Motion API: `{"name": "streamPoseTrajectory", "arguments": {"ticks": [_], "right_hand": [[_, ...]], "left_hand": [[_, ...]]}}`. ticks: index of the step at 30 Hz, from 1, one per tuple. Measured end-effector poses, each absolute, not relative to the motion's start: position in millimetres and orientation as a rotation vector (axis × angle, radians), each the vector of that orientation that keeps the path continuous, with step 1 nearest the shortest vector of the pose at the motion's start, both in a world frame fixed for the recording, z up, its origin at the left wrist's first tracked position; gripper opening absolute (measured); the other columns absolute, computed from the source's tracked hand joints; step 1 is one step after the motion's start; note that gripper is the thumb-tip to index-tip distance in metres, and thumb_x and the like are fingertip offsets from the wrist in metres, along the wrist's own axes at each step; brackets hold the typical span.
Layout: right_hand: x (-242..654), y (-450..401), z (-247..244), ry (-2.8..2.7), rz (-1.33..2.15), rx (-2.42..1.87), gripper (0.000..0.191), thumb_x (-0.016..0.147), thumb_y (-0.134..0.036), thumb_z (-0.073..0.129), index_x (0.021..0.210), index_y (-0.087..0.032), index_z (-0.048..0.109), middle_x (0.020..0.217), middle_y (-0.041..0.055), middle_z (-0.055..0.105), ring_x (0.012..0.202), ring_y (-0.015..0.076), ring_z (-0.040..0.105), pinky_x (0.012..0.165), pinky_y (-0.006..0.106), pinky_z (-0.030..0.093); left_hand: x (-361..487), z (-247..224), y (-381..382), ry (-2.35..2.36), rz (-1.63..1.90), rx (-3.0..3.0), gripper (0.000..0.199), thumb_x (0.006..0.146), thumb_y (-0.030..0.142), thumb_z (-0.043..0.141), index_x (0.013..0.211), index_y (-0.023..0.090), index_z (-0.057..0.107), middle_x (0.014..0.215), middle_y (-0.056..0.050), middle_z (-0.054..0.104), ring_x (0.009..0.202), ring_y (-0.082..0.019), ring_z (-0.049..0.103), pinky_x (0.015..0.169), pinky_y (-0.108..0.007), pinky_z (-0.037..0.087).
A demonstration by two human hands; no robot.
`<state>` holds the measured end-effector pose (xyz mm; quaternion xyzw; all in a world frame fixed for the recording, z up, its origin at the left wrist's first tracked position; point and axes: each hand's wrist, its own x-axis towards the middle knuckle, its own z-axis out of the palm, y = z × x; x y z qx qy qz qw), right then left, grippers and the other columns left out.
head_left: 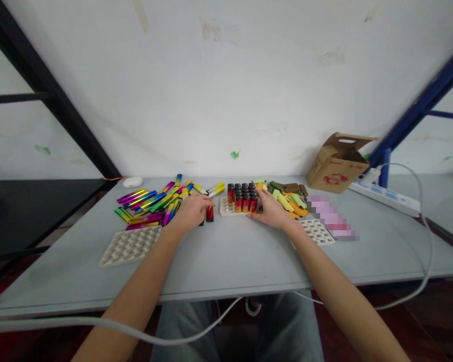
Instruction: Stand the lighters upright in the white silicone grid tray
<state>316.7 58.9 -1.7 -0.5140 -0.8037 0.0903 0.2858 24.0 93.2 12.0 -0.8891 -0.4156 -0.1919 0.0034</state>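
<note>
L hand (192,212) curled, hold unclear; red lighter (210,213) just at 3 o'clock. R hand (271,210) open, fingertips near white holed tray (227,206) at 9 o'clock; black-capped lighters (244,201) stand in tray.

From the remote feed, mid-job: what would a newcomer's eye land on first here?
First, the heap of metallic rainbow tubes on the left of the grey table, with the left hand at its edge. At centre, black-capped red tubes stand upright in a white tray, the right hand beside them. A yellow-and-green pile lies just beyond.
</note>
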Motion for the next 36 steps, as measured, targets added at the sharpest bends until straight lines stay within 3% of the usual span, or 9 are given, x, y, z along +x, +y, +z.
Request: {"name": "streamPoseTrajectory", "arguments": {"ticks": [8, 16, 20, 25, 29, 32, 36], "right_hand": [[316.9, 57.3, -1.3, -2.118, 0.268, -1.352, 0.090, 0.070, -0.037, 0.073, 0.144, -0.008, 0.032, 0.138, 0.0226, 0.048, 0.131, 0.0334, 0.041, 0.109, 0.049, 0.034], [316.0, 56.7, -1.0, -2.109, 0.277, -1.347, 0.089, 0.070, -0.036, 0.073, 0.145, -0.010, 0.032, 0.140, 0.0224, 0.046, 0.132, 0.0325, 0.042, 0.110, 0.049, 0.033], [313.7, 54.7, 2.4, -2.109, 0.259, -1.354, 0.087, 0.070, -0.034, 0.072, 0.143, -0.006, 0.034, 0.138, 0.0228, 0.048, 0.130, 0.0325, 0.043, 0.111, 0.048, 0.033], [313.2, 54.0, 3.4, -2.103, 0.267, -1.333, 0.086, 0.070, -0.033, 0.072, 0.143, -0.008, 0.035, 0.139, 0.0221, 0.048, 0.130, 0.0325, 0.044, 0.109, 0.049, 0.034], [313.3, 53.9, 3.3, -2.090, 0.298, -1.321, 0.088, 0.070, -0.032, 0.072, 0.146, -0.011, 0.032, 0.140, 0.0221, 0.047, 0.131, 0.0328, 0.043, 0.110, 0.050, 0.032], [313.8, 53.4, 3.6, -2.082, 0.326, -1.354, 0.093, 0.071, -0.033, 0.072, 0.148, -0.009, 0.026, 0.141, 0.0238, 0.045, 0.130, 0.0328, 0.044, 0.108, 0.049, 0.036], [316.4, 53.3, 3.7, -2.105, 0.342, -1.347, 0.103, 0.069, -0.042, 0.075, 0.150, -0.012, 0.020, 0.140, 0.0228, 0.046, 0.129, 0.0330, 0.046, 0.106, 0.049, 0.038]], "left_hand": [[27.2, 13.9, 83.4, -1.277, -0.497, -2.853, 0.046, 0.067, 0.011, 0.049, 0.103, 0.025, 0.075, 0.118, -0.006, 0.068, 0.122, -0.031, 0.054, 0.106, -0.051, 0.040], [29.5, 21.7, 78.5, -1.267, -0.512, -2.824, 0.030, 0.065, 0.010, 0.054, 0.082, 0.024, 0.074, 0.115, -0.008, 0.066, 0.123, -0.033, 0.048, 0.108, -0.054, 0.034], [30.3, 21.6, 80.1, -1.267, -0.470, -2.806, 0.027, 0.069, 0.009, 0.051, 0.083, 0.023, 0.069, 0.112, -0.006, 0.068, 0.127, -0.031, 0.045, 0.107, -0.051, 0.034], [29.2, 21.4, 81.9, -1.336, -0.506, -2.760, 0.019, 0.074, 0.014, 0.053, 0.084, 0.021, 0.067, 0.103, -0.008, 0.069, 0.113, -0.029, 0.056, 0.099, -0.045, 0.040], [25.5, 17.8, 86.9, -1.309, -0.555, -2.794, 0.037, 0.077, 0.011, 0.052, 0.107, 0.024, 0.069, 0.108, -0.006, 0.070, 0.109, -0.026, 0.058, 0.099, -0.042, 0.040], [22.2, 19.5, 88.9, -1.268, -0.561, -2.864, 0.027, 0.079, 0.016, 0.056, 0.098, 0.026, 0.074, 0.105, -0.006, 0.071, 0.110, -0.025, 0.059, 0.098, -0.041, 0.041], [18.4, 29.6, 86.4, -1.255, -0.658, -3.008, 0.017, 0.080, 0.027, 0.061, 0.089, 0.025, 0.075, 0.095, -0.005, 0.074, 0.096, -0.023, 0.064, 0.093, -0.037, 0.046]]}}
